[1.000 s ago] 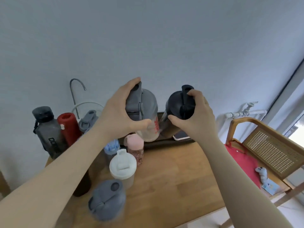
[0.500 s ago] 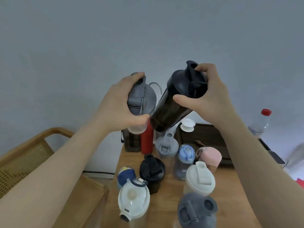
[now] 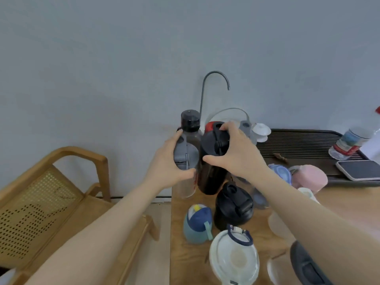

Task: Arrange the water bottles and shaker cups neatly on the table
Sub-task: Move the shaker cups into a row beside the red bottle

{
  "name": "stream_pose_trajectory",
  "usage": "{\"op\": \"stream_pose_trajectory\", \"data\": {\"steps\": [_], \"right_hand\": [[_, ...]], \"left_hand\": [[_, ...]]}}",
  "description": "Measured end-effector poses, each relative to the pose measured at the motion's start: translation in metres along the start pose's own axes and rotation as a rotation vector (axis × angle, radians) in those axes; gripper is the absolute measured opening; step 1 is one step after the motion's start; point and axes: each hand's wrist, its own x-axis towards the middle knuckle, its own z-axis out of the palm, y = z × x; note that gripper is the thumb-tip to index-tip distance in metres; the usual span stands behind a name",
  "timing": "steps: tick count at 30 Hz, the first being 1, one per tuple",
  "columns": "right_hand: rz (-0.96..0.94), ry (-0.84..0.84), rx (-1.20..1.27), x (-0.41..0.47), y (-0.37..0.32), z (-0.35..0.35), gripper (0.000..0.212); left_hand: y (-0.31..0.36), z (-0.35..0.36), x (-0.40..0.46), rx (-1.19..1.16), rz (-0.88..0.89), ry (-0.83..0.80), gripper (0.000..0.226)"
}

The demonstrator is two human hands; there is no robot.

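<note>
From the head camera, the left hand is wrapped around the grey lid of a clear shaker and the right hand grips the lid of a dark shaker, the two cups touching side by side at the wooden surface's far left corner, about 12 o'clock. Behind them stands a smoky bottle. Toward 6 o'clock sit a black cup, a blue cup and a white-lidded bottle; a wooden chair stands at 9 o'clock.

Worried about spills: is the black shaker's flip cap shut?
Shut, it seems: the black shaker's flip cap lies flat under the right hand.
</note>
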Motion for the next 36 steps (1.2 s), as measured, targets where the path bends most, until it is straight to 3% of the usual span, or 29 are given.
{"op": "stream_pose_trajectory", "data": {"steps": [5, 9, 13, 16, 18, 26, 32, 36], "right_hand": [[0.141, -0.051, -0.107, 0.000, 0.018, 0.032, 0.074], [0.178, -0.082, -0.182, -0.001, 0.025, 0.045, 0.076], [0.148, -0.111, -0.252, 0.002, 0.026, 0.051, 0.080], [0.054, -0.134, -0.531, -0.002, 0.031, 0.059, 0.083], [0.037, -0.142, -0.593, -0.006, 0.035, 0.063, 0.087], [0.007, -0.125, -0.769, -0.002, 0.032, 0.065, 0.096], [0.053, -0.067, -0.780, 0.004, 0.030, 0.074, 0.098], [0.054, 0.036, -0.544, 0.001, 0.038, 0.044, 0.086]], "left_hand": [[-0.029, 0.018, 0.008, 0.031, 0.013, -0.123, 0.095], [-0.042, 0.021, 0.013, -0.029, 0.020, -0.107, 0.088], [-0.048, 0.018, 0.024, -0.051, 0.018, -0.120, 0.089], [-0.051, 0.016, 0.029, -0.097, -0.007, -0.176, 0.092], [-0.052, 0.016, 0.028, -0.097, 0.003, -0.204, 0.092], [-0.052, 0.015, 0.019, 0.074, 0.097, -0.163, 0.088], [-0.047, 0.013, 0.021, 0.165, 0.045, -0.179, 0.095], [-0.044, -0.001, 0.020, 0.404, 0.076, -0.300, 0.112]]}}
